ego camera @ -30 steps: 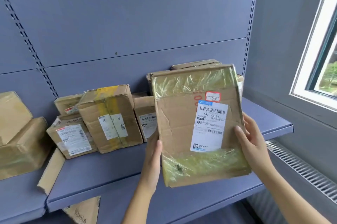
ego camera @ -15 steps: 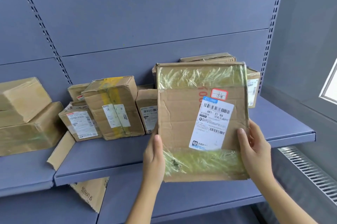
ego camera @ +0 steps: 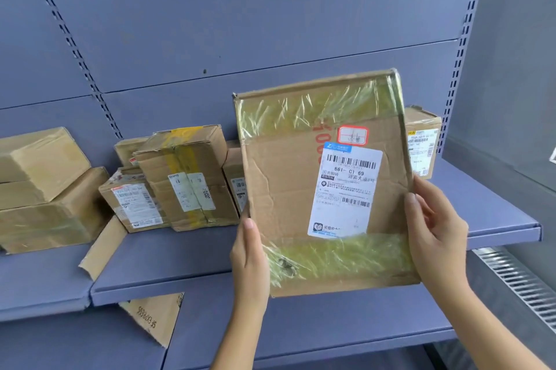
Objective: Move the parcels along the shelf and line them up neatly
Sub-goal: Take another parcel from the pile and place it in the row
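The flat parcel is held upright in front of the upper shelf, with the left hand on its left edge and the right hand on its right edge. Behind it on that shelf, an end box shows past its right edge and a hidden box sits half covered at its left edge. Further left stand a tall box, then a low box with a rear box behind it, and at far left a tilted box lies on a large box. A cardboard flap leans just right of the large box, and a tucked box pokes out under the upper shelf, above the lower shelf
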A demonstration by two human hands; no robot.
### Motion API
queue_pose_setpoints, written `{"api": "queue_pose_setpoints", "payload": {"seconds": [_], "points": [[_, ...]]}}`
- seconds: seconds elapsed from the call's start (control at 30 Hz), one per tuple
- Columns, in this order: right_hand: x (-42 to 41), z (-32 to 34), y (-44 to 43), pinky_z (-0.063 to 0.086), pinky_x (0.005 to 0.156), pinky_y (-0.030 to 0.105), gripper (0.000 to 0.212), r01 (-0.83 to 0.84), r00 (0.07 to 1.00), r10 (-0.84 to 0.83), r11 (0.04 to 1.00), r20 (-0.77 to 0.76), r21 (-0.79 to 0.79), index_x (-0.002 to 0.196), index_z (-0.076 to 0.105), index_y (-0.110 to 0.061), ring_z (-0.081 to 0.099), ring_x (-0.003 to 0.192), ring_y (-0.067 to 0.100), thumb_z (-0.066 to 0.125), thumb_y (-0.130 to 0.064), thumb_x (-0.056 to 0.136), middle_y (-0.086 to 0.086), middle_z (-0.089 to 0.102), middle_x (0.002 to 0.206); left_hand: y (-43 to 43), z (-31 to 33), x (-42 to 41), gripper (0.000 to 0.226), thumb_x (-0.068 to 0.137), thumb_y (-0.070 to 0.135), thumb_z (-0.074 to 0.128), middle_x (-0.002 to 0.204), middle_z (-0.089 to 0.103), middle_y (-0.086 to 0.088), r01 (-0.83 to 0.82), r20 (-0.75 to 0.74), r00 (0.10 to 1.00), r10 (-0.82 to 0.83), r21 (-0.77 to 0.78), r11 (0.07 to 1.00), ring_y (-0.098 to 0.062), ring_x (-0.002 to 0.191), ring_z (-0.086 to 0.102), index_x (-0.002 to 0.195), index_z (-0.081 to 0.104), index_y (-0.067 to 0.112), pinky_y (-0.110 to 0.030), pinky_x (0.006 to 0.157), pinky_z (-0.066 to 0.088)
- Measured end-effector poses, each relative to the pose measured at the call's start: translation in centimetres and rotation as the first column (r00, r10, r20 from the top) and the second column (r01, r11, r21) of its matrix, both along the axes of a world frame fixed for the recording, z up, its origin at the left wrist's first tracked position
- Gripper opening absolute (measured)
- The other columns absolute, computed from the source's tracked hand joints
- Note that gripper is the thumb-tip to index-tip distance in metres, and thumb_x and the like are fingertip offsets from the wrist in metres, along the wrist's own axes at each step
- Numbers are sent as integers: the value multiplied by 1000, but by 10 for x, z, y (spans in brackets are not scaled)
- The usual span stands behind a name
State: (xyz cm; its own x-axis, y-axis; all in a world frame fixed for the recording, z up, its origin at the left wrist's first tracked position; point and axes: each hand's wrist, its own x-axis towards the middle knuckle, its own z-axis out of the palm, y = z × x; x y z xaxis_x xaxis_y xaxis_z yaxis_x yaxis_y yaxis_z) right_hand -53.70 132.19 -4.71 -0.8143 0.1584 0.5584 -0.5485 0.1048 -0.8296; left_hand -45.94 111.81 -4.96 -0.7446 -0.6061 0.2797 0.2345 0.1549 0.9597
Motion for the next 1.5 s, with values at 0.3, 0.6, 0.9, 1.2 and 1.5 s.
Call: {"api": "queue_pose_setpoints", "payload": {"seconds": [0.3,0.6,0.9,1.2,1.5], "points": [[-19,-19,-4,39,71,-2,26,46,989,-56,996,134,75,122,61,-16,59,85,-8,50,-12,98,-9,64,88,-5,-23,-28,41,97,40,28,120,47,33,-39,35,998,42,-100,994,20,109,42,134,43,34,7,83,28],[-42,-21,-15,36,66,1,26,95,982,-113,988,151,121,123,58,-10,54,76,10,48,-13,98,3,59,86,-10,-32,-61,39,102,26,31,128,43,24,-82,45,995,92,-190,978,7,119,39,140,41,25,6,87,26],[-84,-34,-28,41,61,14,13,64,976,-96,985,197,162,110,55,-13,60,85,17,48,-14,99,2,62,87,-24,-59,-109,51,98,36,27,113,66,-11,-214,-1,972,236,-426,879,-30,103,60,128,53,3,-16,74,35],[-117,-58,-38,37,66,30,5,58,966,-101,982,239,181,96,46,-20,58,85,23,46,-16,99,4,63,88,-43,-85,-134,54,100,46,22,82,51,-12,-303,-76,941,330,-623,721,-27,78,45,86,53,5,-29,69,34],[-131,-68,-42,34,66,34,12,77,964,-135,967,229,244,93,44,-18,52,79,29,43,-26,100,6,59,84,-47,-89,-142,33,100,44,24,76,44,-10,-296,-110,948,299,-654,696,-21,64,36,81,31,19,-22,60,25]]}}
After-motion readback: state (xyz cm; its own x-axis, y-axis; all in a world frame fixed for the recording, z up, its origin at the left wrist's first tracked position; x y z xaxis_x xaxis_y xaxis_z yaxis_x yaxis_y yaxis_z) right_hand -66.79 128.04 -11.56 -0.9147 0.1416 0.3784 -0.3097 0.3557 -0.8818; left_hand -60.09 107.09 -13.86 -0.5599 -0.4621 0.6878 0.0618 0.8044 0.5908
